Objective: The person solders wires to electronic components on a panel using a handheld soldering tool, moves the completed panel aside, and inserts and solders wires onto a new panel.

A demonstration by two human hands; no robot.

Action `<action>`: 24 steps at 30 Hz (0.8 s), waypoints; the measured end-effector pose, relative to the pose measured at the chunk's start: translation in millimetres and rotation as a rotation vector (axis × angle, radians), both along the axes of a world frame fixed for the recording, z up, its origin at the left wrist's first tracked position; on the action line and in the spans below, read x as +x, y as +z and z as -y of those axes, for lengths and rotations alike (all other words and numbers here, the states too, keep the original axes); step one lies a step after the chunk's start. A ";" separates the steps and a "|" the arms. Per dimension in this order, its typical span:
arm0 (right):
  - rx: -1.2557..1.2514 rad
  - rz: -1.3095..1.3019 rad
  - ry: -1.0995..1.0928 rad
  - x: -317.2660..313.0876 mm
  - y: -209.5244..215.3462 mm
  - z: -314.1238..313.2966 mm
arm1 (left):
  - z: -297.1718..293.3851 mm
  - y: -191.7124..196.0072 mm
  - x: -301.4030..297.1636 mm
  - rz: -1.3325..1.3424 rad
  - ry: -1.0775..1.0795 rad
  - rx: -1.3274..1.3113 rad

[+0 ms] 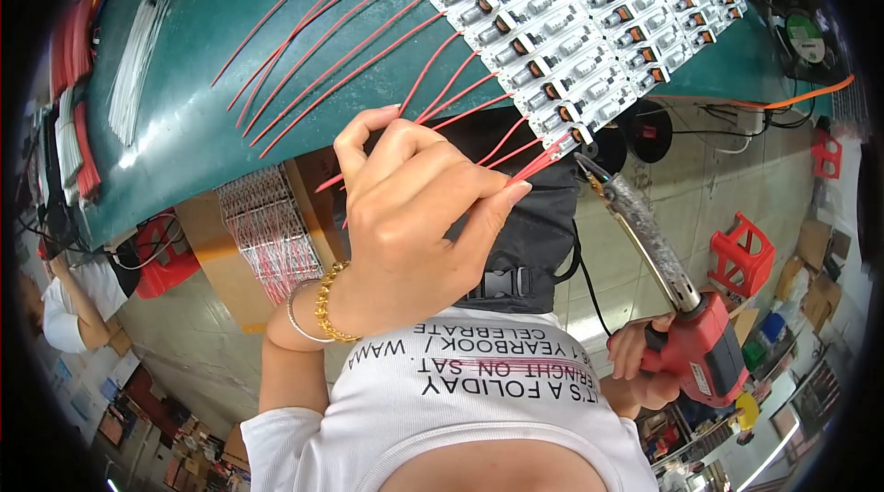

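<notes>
A white circuit board panel (pixel 571 27) with rows of small components lies at the table's front edge. Thin red wires (pixel 341 64) run left from its near-left side. My left hand (pixel 414 206) is closed, thumb and forefinger pinching red wires at the panel's nearest corner; other wires pass by its raised fingers. In my right hand (pixel 649 358), lower right, is the red handle of a soldering gun (pixel 709 349). Its long metal barrel slants up left, and the tip sits close beside that same corner. Whether the tip touches the board I cannot tell.
The green table (pixel 193 123) carries a bundle of white wires (pixel 136 68) and red wire bundles (pixel 74 45) at left. A black fan (pixel 801 36) stands at far right. Below are a cardboard box (pixel 207 243) with wired boards and a red stool (pixel 741 252). Another person sits at left.
</notes>
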State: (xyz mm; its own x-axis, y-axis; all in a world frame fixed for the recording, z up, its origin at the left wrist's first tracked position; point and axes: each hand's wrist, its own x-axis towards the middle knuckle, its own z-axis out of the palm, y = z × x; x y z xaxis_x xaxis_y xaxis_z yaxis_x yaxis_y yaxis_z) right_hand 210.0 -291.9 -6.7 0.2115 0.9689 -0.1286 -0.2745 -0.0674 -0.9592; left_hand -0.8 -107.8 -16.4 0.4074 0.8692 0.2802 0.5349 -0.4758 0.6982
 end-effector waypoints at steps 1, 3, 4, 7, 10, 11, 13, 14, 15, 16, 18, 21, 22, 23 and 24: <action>0.000 0.010 -0.008 -1.2 -0.8 1.1 | 0.1 -1.1 0.5 0.002 0.002 0.025; -0.001 0.020 -0.017 5.7 -5.5 5.0 | 0.1 -1.0 0.9 -0.014 -0.008 0.024; 0.011 0.033 0.115 17.6 -9.4 6.4 | -0.3 -0.5 0.8 -0.031 -0.016 0.026; 0.006 0.059 0.203 19.7 -8.4 7.2 | -1.4 -0.3 0.8 -0.026 -0.019 0.032; -0.056 0.137 0.082 9.0 -7.2 12.4 | -0.8 -0.5 1.0 -0.036 -0.020 0.029; -0.102 0.200 0.005 7.2 -7.0 14.3 | -0.7 -1.0 0.8 -0.036 -0.018 0.029; -0.043 0.179 0.118 16.6 -7.3 4.8 | -0.2 -2.3 0.6 -0.028 -0.010 0.041; 0.015 0.158 0.229 19.9 -6.8 1.2 | -0.1 -2.1 0.5 -0.029 -0.009 0.040; 0.015 0.158 0.228 13.7 -5.2 2.5 | -0.1 -2.1 0.9 -0.029 -0.012 0.035; 0.000 0.116 0.079 2.3 -3.0 5.1 | -0.1 -2.0 1.3 -0.028 -0.015 0.029; -0.016 0.073 -0.067 0.1 -4.1 7.2 | 0.2 -2.0 0.8 -0.033 -0.013 0.029; 0.014 0.133 0.145 16.2 -11.2 7.9 | 0.3 -2.8 -0.1 -0.029 -0.006 0.029; 0.013 0.130 0.166 17.8 -11.8 7.1 | 0.5 -3.3 -0.7 -0.019 -0.002 0.028; 0.013 0.128 0.185 18.7 -12.1 6.8 | 0.5 -3.2 -0.6 -0.020 -0.002 0.028; 0.013 0.126 0.186 15.8 -11.3 5.9 | 0.6 -3.0 -0.7 -0.021 -0.003 0.028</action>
